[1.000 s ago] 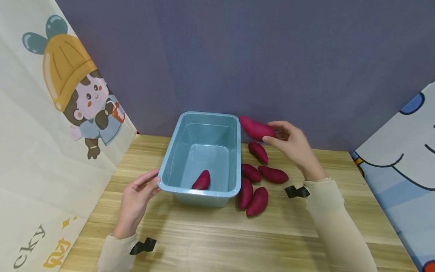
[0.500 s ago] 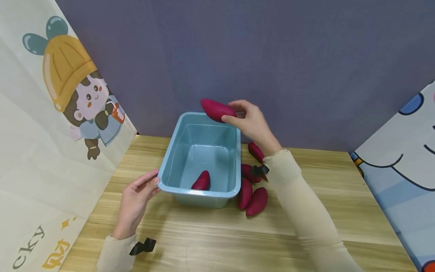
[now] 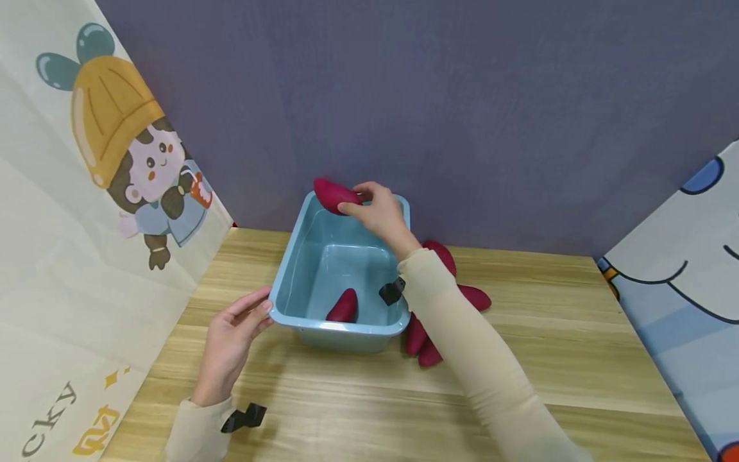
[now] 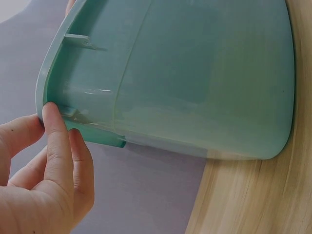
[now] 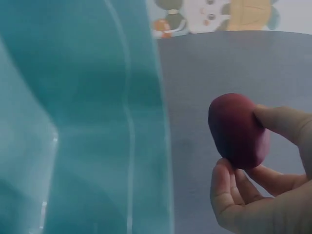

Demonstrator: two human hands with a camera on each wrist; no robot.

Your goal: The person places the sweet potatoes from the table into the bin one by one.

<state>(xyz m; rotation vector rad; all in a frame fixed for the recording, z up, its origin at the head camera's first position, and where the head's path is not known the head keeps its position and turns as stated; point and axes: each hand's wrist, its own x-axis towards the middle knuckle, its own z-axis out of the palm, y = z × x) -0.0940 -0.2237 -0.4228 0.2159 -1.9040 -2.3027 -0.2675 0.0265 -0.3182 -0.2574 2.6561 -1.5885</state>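
My right hand (image 3: 378,208) holds a purple-red sweet potato (image 3: 336,196) by one end, over the far end of a blue plastic basin (image 3: 281,269). In the right wrist view, thumb and fingertips grip the sweet potato (image 5: 236,131) from opposite sides, beside the basin wall (image 5: 97,122). My left hand (image 3: 231,337) pinches the basin's rim at its near left corner. The left wrist view shows thumb and index finger (image 4: 56,141) at that rim, the other fingers below it. Another sweet potato (image 3: 344,307) lies inside the basin, near the front wall.
Several more sweet potatoes (image 3: 475,297) lie on the wooden table (image 3: 323,398) right of the basin, partly hidden by my right sleeve (image 3: 462,340). A grey-purple wall (image 3: 491,115) stands behind, with printed cloths (image 3: 58,212) at the sides.
My right hand has carried the sweet potato leftward from beside the basin to over its far end, dipping slightly at the last. My left hand has stayed at the rim.
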